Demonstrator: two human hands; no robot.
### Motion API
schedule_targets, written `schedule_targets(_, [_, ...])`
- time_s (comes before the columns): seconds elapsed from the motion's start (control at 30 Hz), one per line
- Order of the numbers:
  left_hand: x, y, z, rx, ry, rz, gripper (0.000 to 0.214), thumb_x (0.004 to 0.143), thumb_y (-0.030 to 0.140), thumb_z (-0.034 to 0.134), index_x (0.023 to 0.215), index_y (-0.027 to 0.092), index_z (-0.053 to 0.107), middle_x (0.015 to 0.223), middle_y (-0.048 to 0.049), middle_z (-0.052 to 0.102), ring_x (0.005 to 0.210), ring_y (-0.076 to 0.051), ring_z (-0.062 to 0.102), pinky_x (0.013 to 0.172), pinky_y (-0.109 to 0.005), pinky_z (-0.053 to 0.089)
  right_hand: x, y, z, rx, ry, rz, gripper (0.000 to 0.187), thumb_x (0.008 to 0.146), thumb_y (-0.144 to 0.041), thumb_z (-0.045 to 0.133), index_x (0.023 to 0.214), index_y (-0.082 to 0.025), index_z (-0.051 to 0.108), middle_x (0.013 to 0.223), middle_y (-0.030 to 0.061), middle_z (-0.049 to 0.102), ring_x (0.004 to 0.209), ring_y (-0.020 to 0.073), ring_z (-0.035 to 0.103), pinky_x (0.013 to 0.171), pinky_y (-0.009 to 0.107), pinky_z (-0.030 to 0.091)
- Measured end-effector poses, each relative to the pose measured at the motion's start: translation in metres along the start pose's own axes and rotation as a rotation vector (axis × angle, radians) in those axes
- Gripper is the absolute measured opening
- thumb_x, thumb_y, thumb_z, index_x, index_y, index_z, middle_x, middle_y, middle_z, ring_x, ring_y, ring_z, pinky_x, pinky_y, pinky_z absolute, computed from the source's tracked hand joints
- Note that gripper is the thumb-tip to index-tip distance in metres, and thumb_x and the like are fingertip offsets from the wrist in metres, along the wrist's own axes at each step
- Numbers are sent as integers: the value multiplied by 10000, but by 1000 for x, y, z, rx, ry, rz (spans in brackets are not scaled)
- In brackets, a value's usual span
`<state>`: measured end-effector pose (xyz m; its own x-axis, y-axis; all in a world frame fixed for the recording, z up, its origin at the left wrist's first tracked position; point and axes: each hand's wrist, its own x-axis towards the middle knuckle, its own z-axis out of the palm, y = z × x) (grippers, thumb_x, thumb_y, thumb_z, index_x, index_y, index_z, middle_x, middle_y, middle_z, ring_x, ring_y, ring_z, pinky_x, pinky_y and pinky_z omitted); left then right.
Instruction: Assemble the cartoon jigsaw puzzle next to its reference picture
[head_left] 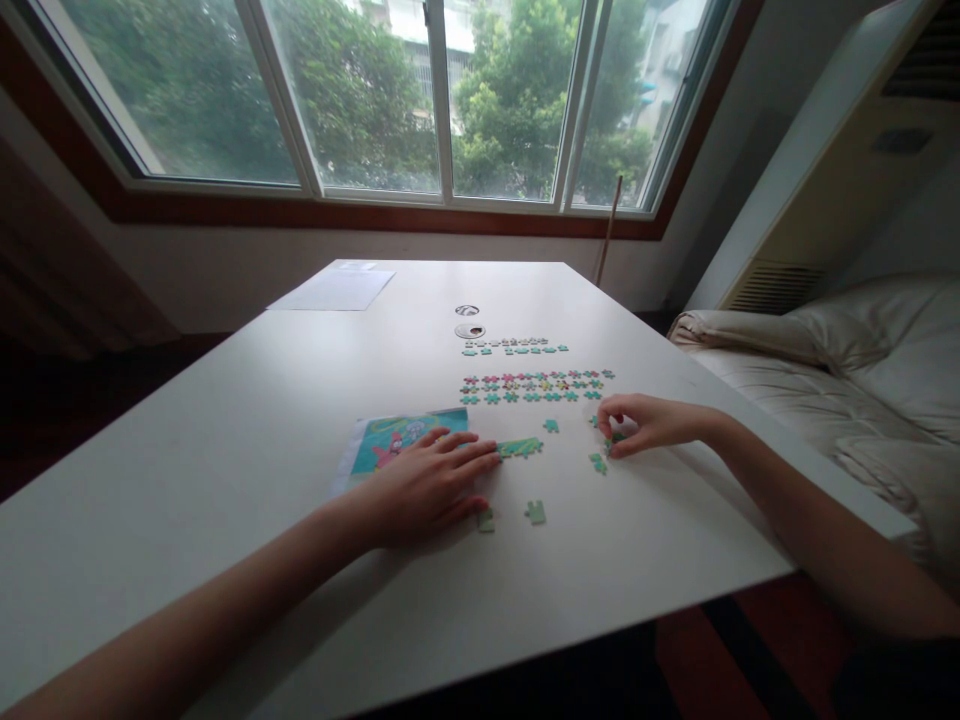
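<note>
My left hand [435, 480] lies with fingers stretched out over the lower right of a picture sheet [375, 440] with a pink figure on teal. Its fingertips reach the left end of a joined strip of puzzle pieces [521, 448], and its thumb rests at a pale green edge piece [486, 521]. To the right, my right hand [649, 425] has thumb and forefinger curled together around a green puzzle piece [615, 438], partly hidden by the fingers. Close to it lie a loose green-yellow piece [598, 463] and a teal piece [551, 426]. Another pale green piece [535, 512] sits nearer me.
Rows of loose puzzle pieces [529, 387] are laid out beyond my hands, with paler rows [517, 346] farther back. Two round items [470, 331] lie past them. White paper [334, 290] is at the table's [187, 440] far left; a sofa [847, 370] stands right.
</note>
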<state>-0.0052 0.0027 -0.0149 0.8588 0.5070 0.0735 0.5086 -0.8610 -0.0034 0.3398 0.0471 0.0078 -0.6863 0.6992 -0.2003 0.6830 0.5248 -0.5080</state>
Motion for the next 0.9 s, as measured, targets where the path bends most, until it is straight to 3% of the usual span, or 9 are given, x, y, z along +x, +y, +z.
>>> schedule_targets(0.3, [0, 1, 0, 7, 1, -2, 445, 923, 405, 368, 1311, 188, 396, 1353, -75, 451, 1217, -289, 402, 966, -452, 317, 1, -1, -4, 96, -3, 1, 277, 778, -435, 552, 772, -158, 558, 766, 21, 569, 711, 137, 466, 655, 253, 350])
schedule_targets(0.6, [-1, -2, 4, 11, 36, 21, 441, 927, 407, 360, 1312, 195, 392, 1345, -74, 460, 1213, -279, 405, 967, -435, 307, 3, 6, 2, -36, 112, 42, 336, 705, -462, 637, 841, -158, 595, 817, 28, 572, 725, 147, 498, 653, 255, 382])
schedule_targets(0.9, [0, -1, 2, 7, 30, 18, 441, 923, 404, 369, 1304, 185, 402, 1337, -78, 469, 1206, -284, 411, 961, -447, 311, 5, 5, 3, -91, 147, -41, 250, 750, -411, 608, 818, -171, 627, 853, 41, 610, 758, 148, 525, 702, 266, 407])
